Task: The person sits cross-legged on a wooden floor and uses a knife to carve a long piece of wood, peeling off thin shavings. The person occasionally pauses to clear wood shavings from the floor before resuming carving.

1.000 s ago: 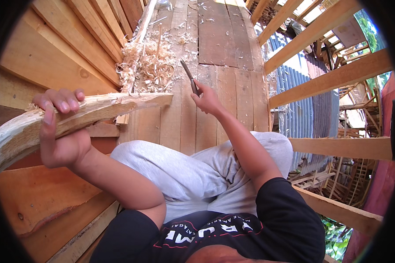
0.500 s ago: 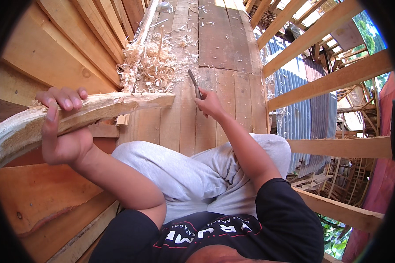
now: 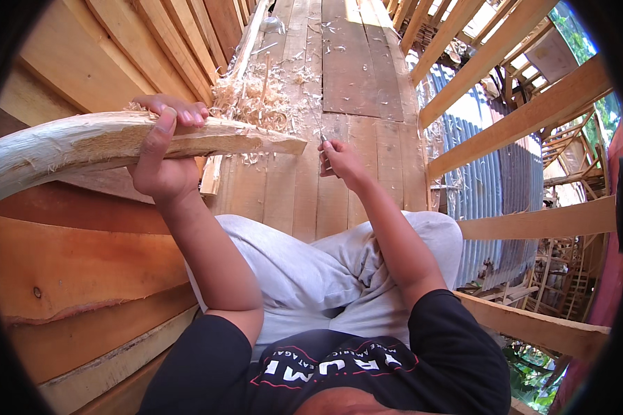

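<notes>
A long, curved piece of pale wood (image 3: 69, 142), rough-hewn and tapering toward its right end, reaches in from the left. My left hand (image 3: 166, 152) is wrapped around it, thumb on the near side and fingers over the top. Just right of the tapered tip, my right hand (image 3: 340, 164) is closed around a knife (image 3: 322, 137). The blade points away from me and is thin and smeared, so its edge is hard to make out. A small gap separates the knife from the wood.
Curly wood shavings (image 3: 256, 98) lie heaped on the plank floor (image 3: 356, 142) beyond the wood. Boards (image 3: 90, 48) line the left side. A slatted wooden railing (image 3: 526, 111) runs along the right, with corrugated metal sheets (image 3: 474, 162) beyond it. My crossed legs (image 3: 291, 266) are close below.
The curved wood and my left hand have shifted right and slightly away from me. My right hand has moved a little to the right, and the knife now points more straight ahead.
</notes>
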Motion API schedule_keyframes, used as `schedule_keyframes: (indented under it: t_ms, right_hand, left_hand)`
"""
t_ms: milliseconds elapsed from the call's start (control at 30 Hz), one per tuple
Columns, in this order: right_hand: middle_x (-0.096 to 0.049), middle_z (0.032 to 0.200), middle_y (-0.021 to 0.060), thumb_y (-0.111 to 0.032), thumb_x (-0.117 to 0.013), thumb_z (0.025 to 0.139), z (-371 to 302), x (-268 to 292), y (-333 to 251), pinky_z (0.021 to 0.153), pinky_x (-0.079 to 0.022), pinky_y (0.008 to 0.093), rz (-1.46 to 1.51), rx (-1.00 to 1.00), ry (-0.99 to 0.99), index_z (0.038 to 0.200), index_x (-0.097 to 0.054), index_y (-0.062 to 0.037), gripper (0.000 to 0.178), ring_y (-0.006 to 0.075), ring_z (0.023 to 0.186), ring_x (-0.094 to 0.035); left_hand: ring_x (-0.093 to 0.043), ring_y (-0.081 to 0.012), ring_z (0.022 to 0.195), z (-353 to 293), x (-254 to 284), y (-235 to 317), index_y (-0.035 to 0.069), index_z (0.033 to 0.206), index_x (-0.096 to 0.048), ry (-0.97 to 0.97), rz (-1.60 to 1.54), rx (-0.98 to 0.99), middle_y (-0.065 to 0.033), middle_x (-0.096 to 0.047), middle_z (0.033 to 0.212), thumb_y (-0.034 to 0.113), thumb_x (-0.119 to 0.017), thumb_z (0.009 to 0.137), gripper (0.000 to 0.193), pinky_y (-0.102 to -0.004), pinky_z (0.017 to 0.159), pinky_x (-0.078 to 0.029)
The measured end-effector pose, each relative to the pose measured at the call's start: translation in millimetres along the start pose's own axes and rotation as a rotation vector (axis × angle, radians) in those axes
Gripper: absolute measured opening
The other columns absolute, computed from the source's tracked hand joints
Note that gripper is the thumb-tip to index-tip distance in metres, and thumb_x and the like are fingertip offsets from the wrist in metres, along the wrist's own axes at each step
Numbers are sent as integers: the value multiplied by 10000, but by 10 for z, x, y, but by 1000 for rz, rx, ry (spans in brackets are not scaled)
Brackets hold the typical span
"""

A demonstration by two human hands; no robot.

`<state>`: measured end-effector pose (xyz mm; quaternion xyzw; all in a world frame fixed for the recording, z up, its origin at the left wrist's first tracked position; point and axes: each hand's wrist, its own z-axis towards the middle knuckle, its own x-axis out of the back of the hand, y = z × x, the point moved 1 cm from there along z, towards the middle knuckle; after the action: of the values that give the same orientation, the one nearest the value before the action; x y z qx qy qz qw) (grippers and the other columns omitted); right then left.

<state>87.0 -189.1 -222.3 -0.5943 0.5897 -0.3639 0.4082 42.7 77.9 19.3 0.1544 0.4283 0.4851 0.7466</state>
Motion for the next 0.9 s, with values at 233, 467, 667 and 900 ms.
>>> schedule_keyframes:
  t_ms: [233, 467, 667, 900]
  right_hand:
    - [-428, 625, 10, -406, -342, 1026, -254, -185, -183, 428, -309, 291, -174, -235, 4, 913, -591, -28, 466, 102, 485, -385]
    - [-624, 1005, 333, -400, -260, 994, -292, -448, -660, 854, -445, 523, -551, 95, 105, 985, -632, 107, 629, 481, 950, -602]
    - [-616, 1020, 361, -340, -315, 954, 125, 92, -63, 916, -440, 529, -795, 193, 171, 951, -653, 108, 561, 485, 1007, -599]
    - [-648, 1006, 299, -343, -327, 929, -323, -370, -792, 896, -459, 512, -550, 136, 158, 929, -676, 59, 532, 479, 978, -607]
  left_hand:
    - [-526, -216, 738, -102, -224, -429, 70, 943, -531, -14, 48, -30, -80, -523, 750, 118, -586, 844, 123, -421, 789, -437]
    - [-519, -211, 730, -134, -429, -504, 81, 936, -516, -136, 60, -61, -78, -521, 746, 136, -597, 850, 130, -405, 763, -434]
    - [-557, -218, 692, -116, -566, -570, 57, 930, -516, -113, -12, -57, -104, -561, 732, 110, -632, 818, 169, -390, 734, -466]
    - [-532, -210, 706, -166, -531, -562, 78, 919, -522, -75, 71, -51, -94, -548, 738, 141, -615, 825, 146, -398, 744, -443]
